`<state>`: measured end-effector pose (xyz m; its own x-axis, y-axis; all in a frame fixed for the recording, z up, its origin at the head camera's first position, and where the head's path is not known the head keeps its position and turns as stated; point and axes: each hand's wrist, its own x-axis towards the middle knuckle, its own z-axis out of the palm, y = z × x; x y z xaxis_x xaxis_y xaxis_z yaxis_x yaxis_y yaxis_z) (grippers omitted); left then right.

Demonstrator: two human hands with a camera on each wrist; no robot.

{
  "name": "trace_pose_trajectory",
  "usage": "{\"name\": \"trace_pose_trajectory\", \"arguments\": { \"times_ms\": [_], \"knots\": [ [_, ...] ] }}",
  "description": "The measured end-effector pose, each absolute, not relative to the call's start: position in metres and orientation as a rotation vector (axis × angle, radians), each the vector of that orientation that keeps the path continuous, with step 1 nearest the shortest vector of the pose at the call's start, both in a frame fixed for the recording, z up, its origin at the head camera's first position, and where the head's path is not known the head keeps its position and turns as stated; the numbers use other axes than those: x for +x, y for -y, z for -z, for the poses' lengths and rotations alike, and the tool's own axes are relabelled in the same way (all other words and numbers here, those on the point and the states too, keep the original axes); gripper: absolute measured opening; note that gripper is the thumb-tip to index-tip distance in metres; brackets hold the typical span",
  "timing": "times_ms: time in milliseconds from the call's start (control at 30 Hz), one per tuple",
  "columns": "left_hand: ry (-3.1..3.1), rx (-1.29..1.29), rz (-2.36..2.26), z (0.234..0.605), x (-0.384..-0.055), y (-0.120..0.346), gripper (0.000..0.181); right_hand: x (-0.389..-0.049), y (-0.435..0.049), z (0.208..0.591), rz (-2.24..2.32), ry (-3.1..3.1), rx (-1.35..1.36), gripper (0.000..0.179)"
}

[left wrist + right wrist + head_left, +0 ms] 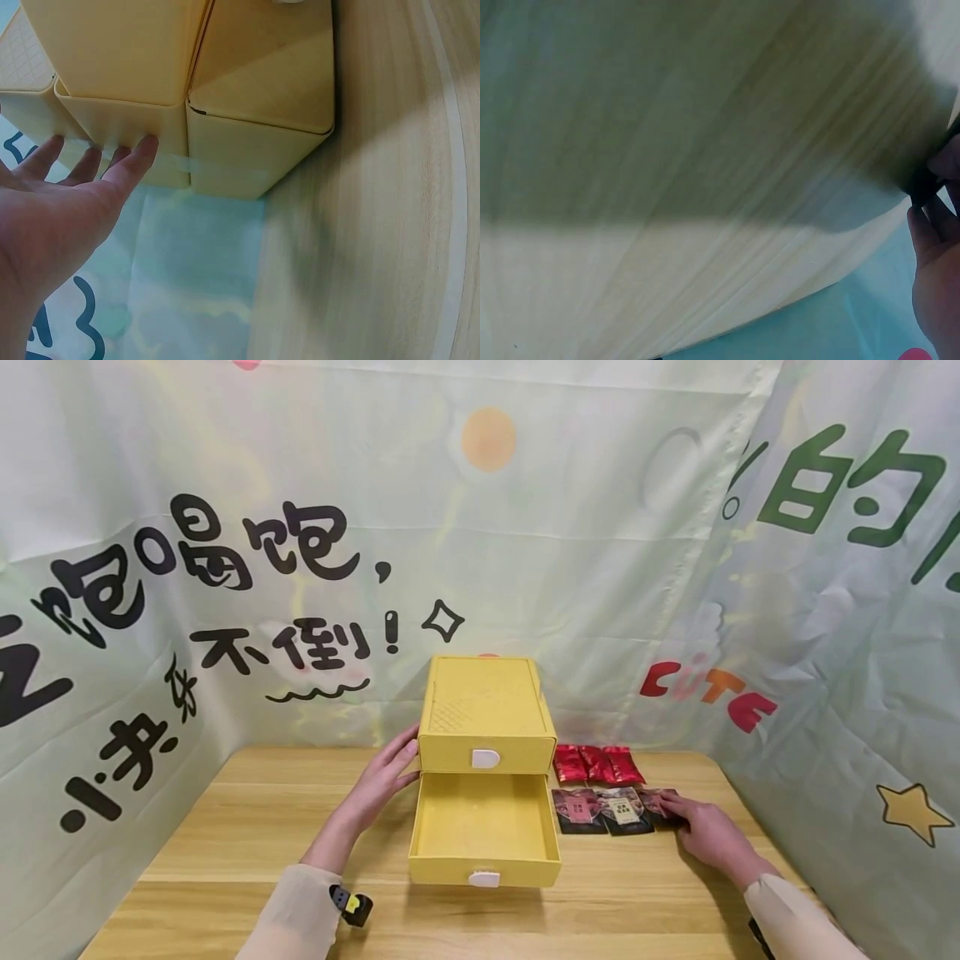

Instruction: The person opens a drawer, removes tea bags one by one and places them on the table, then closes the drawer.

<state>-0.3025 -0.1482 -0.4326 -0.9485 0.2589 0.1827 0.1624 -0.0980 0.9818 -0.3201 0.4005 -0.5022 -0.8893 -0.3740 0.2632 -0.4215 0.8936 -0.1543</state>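
On a wood-grain table (247,827), your left hand (381,781) rests spread fingers (135,166) against a yellow two-drawer organizer (487,702), seemingly steadying it; to its right, your right hand (711,835) pinches the outermost dark sachet (655,807).

The person's bare left hand (380,782) reaches forward and inward, its slender fingers (139,163) extended and spread, gaps showing between them. Behind those fingers the wrist runs back into a bare forearm (332,845), then a loose cream cloth sleeve (296,906). The bare right hand (714,837) lies back upward, fingers leading forward and inward; its thumb (945,160) opposes the fingertips in a pinch. Behind them, the right arm slants outward.
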Motion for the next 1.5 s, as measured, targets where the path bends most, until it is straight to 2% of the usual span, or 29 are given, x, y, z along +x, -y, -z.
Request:
{"name": "trace_pose_trajectory", "arguments": {
  "times_ms": [300, 1000, 1500],
  "knots": [
    [-2.068, 0.481, -2.229, 0.433, -0.303, 0.148, 0.061, -0.320, -0.402, 0.505, -0.343, 2.868, 0.605, 0.062],
    [-2.052, 0.476, -2.235, 0.433, -0.303, 0.148, 0.062, -0.311, -0.394, 0.501, -0.422, 2.835, 0.512, 0.061],
    [-2.062, 0.477, -2.226, 0.432, -0.301, 0.149, 0.063, -0.291, -0.348, 0.480, -0.543, 2.468, 0.585, 0.070]
  ]
}}
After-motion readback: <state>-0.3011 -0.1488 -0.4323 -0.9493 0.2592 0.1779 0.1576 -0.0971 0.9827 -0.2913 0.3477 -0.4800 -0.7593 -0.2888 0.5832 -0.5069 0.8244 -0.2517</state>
